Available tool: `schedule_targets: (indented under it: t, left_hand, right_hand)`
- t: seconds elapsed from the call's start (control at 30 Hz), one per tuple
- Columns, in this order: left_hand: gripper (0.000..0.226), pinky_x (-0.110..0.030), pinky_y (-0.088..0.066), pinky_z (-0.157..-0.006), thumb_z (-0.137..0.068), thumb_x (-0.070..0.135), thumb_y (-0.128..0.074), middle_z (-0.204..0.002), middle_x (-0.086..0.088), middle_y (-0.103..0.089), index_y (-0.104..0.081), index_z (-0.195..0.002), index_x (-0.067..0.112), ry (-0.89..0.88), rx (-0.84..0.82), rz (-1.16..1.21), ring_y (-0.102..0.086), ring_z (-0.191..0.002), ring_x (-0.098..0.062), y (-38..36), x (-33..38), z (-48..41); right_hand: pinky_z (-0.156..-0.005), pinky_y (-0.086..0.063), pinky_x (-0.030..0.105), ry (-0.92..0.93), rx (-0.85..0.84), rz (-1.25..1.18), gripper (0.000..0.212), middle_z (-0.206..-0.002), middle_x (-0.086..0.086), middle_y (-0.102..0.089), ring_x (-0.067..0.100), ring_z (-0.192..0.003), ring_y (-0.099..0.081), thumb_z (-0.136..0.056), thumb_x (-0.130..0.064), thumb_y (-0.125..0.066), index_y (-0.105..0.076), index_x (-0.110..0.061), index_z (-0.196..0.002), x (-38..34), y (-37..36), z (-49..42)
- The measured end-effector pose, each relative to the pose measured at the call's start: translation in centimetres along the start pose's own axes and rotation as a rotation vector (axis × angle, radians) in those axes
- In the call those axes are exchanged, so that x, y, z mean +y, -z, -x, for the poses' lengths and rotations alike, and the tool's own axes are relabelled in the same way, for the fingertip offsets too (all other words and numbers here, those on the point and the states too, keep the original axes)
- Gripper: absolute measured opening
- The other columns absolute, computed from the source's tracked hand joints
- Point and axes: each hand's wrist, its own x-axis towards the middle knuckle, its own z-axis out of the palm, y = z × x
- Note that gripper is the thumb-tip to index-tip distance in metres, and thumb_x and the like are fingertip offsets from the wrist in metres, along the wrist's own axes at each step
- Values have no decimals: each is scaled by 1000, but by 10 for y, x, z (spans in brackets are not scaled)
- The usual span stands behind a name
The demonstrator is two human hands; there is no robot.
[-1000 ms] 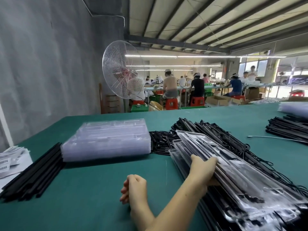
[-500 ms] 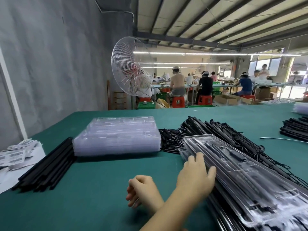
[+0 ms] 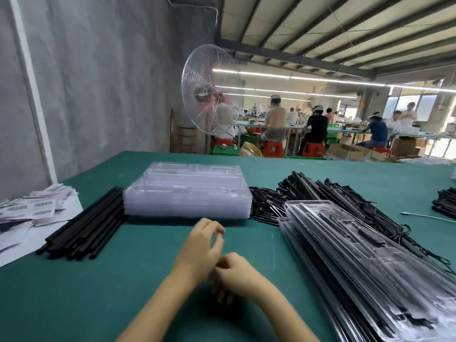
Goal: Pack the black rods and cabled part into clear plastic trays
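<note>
My left hand (image 3: 201, 245) hovers over the green table (image 3: 98, 292) at centre, fingers loosely curled, holding nothing. My right hand (image 3: 237, 272) is just beside it, fingers drooping toward the cloth, also holding nothing. Behind them stands a stack of empty clear trays (image 3: 187, 193). A bundle of black rods (image 3: 86, 225) lies to its left. On the right, a slanted pile of filled trays (image 3: 357, 255) rests on black cabled parts (image 3: 333, 193). Neither hand touches any of these.
Barcode labels (image 3: 32, 208) lie on white paper at the left edge. Short black pieces (image 3: 264, 201) sit between the empty trays and the cabled parts. Another black pile (image 3: 444, 203) and a thin white strip (image 3: 424, 215) are far right. A standing fan (image 3: 209, 95) and seated workers are beyond the table.
My left hand has come off the filled trays and drawn back left to the table's centre. My right hand has loosened from a fist. The view has swung left.
</note>
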Motion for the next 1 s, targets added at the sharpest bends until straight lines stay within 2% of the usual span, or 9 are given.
schedule_targets:
  t: [0.1, 0.23, 0.33, 0.43, 0.6, 0.67, 0.73, 0.87, 1.0]
  left_hand:
    - [34, -32, -34, -103, -94, 12, -46, -133, -6, -47, -51, -128, 9, 169, -40, -468, -42, -123, -25, 30, -77, -36]
    - [51, -39, -17, -115, -102, 35, -31, -159, 3, -15, -21, -150, 23, 218, -196, -791, -11, -146, -19, 46, -121, -69]
    - [46, -40, -19, -113, -101, 41, -33, -152, 8, -31, -31, -145, 28, 192, -171, -793, -24, -142, -15, 56, -133, -94]
    - [27, -29, -38, -93, -98, 42, -43, -124, 10, -59, -54, -119, 28, 94, -75, -696, -52, -113, -13, 64, -136, -112]
    - [10, -25, -40, -69, -92, 27, -61, -101, 4, -67, -67, -96, 20, 150, -182, -587, -56, -89, -13, 77, -136, -145]
    - [4, -21, -38, -66, -86, 23, -69, -88, 6, -67, -71, -87, 19, 224, -203, -443, -55, -77, -9, 84, -137, -154]
    - [4, -17, -39, -66, -81, 20, -74, -75, 12, -66, -72, -78, 21, 281, -259, -325, -58, -73, -6, 93, -138, -161]
    - [11, -14, -42, -64, -83, 18, -72, -75, 10, -69, -72, -74, 24, 303, -382, -301, -61, -70, -6, 97, -137, -175]
    - [22, -21, -36, -61, -93, 3, -50, -98, 3, -60, -63, -96, 20, 119, -447, -695, -54, -83, -12, 80, -139, -178]
  right_hand:
    - [-34, -41, 20, -2, 115, 107, 17, -58, 0, -57, 10, -36, -51, -82, -13, -41, -47, -17, -66, 3, 5, -11]
    - [-30, -31, 19, -3, 203, 200, 17, -64, 3, -55, 14, -35, -48, -83, -16, -38, -40, -17, -65, 7, 14, -35]
    - [-47, -28, 28, 56, 312, 358, 27, -67, 3, -46, 22, -62, -40, -86, -18, -41, -29, -18, -61, 4, 16, -59]
    - [-51, -24, 34, 52, 363, 393, 30, -73, 9, -46, 25, -69, -37, -87, -17, -41, -26, -16, -62, 1, 20, -81]
    - [-53, -38, 27, -94, 355, 221, 18, -76, 12, -54, 27, -59, -50, -83, -13, -40, -35, -12, -66, -6, 32, -117]
    - [-41, -40, 20, -159, 327, 63, 9, -68, 17, -59, 24, -40, -53, -83, -9, -39, -41, -6, -74, -6, 38, -125]
    - [-31, -31, 13, -215, 282, -40, 7, -55, 15, -58, 17, -26, -49, -83, -7, -37, -44, -4, -83, -6, 43, -128]
    - [-31, -29, 10, -279, 262, -114, 15, -45, 10, -57, 16, -28, -51, -82, -9, -37, -48, -1, -90, -5, 46, -133]
    - [-31, -29, 9, -297, 276, -161, 19, -48, 10, -59, 16, -29, -52, -81, -9, -37, -51, 0, -89, -4, 45, -133]
